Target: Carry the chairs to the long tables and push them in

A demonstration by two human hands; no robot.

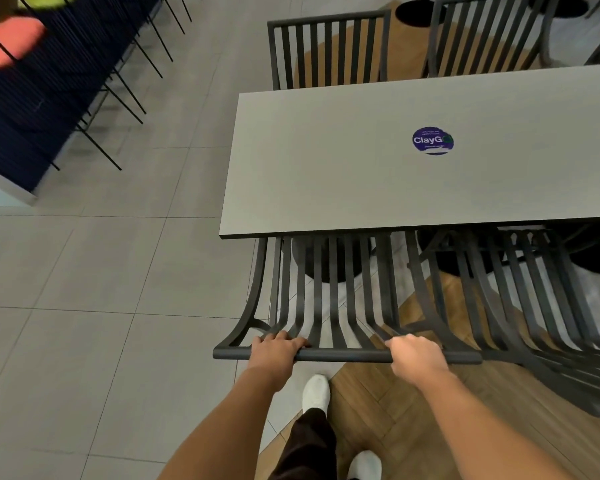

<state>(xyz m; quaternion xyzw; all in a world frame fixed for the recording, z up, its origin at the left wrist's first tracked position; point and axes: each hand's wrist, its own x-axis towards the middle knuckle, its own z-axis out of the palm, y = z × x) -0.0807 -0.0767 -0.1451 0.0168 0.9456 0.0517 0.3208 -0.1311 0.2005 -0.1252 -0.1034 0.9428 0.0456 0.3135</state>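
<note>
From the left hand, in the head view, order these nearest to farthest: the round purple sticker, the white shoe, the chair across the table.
1. White shoe: just below the left hand.
2. Round purple sticker: on the tabletop, right.
3. Chair across the table: far side.

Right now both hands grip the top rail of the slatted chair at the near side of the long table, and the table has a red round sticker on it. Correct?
Not quite. The head view shows the round sticker on the long table is blue-purple, not red. The rest holds: the left hand and right hand both grip the top rail of the slatted chair at the table's near side.
</note>
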